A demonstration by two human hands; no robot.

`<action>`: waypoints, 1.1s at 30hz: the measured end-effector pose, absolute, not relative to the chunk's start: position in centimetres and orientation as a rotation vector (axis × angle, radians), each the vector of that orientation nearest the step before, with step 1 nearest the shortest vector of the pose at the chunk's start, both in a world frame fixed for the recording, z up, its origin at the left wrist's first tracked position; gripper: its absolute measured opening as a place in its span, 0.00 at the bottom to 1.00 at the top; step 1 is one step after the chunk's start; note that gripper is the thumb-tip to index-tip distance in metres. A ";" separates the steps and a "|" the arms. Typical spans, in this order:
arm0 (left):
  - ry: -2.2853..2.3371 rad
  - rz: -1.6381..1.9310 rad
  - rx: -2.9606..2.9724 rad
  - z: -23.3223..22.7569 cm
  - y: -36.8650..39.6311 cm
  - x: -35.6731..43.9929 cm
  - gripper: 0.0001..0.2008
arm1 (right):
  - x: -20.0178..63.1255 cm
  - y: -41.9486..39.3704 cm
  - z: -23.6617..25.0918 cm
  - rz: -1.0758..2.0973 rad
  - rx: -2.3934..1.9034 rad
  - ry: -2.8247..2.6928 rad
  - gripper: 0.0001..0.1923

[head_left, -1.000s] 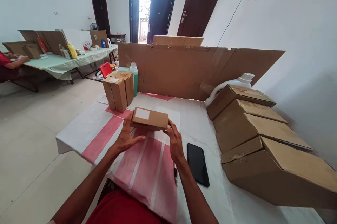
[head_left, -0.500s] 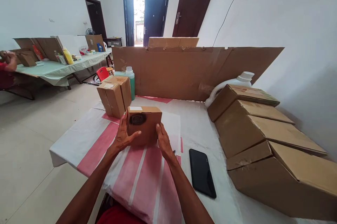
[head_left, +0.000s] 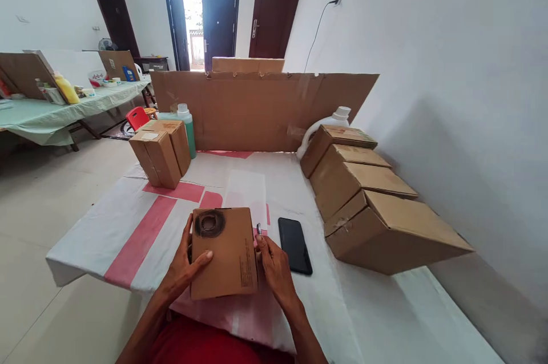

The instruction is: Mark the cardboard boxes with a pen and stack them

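Box (head_left: 225, 267): plain brown cardboard, square corners, smudgy black ring (head_left: 209, 223) at upper left, tiny print (head_left: 246, 273) down the right side. Held tipped back over the near part of the tablecloth (head_left: 92, 244).
Left hand (head_left: 184, 270): gripping the box by its left edge, thumb flat across the front.
Right hand (head_left: 276, 273): bent in close by the box's right edge, right at the pen (head_left: 258, 229). Honestly can't tell if pinching anything.
Cloth: thin and white, a bit wrinkly, with faded pink stripes.
Phone (head_left: 295, 245): black, smooth, rounded corners, lying flat to the right of the pen.
Stuff on the right: row of slanted brown boxes (head_left: 377, 210), plus a white plastic jug (head_left: 341, 116) behind.
Stuff on the left: pair of taped boxes (head_left: 156, 161) next to a green bottle (head_left: 187, 130).
Back: long cardboard sheet (head_left: 248, 113), kinda ragged on top.
Changed since a second ago: box pulled closer and turned from label-side up to ring-side up. View swung right, with more white wall (head_left: 428, 39) showing.
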State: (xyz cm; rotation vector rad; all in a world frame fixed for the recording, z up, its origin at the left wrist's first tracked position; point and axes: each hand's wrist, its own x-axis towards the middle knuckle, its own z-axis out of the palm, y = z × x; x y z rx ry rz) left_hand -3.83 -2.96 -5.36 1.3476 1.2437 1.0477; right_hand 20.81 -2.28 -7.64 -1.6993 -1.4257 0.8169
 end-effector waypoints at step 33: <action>1.116 1.020 1.409 -5.2 -4.8 -0.3 0.53 | 20.1 -6.0 -2.4 1.208 -0.888 -0.732 0.12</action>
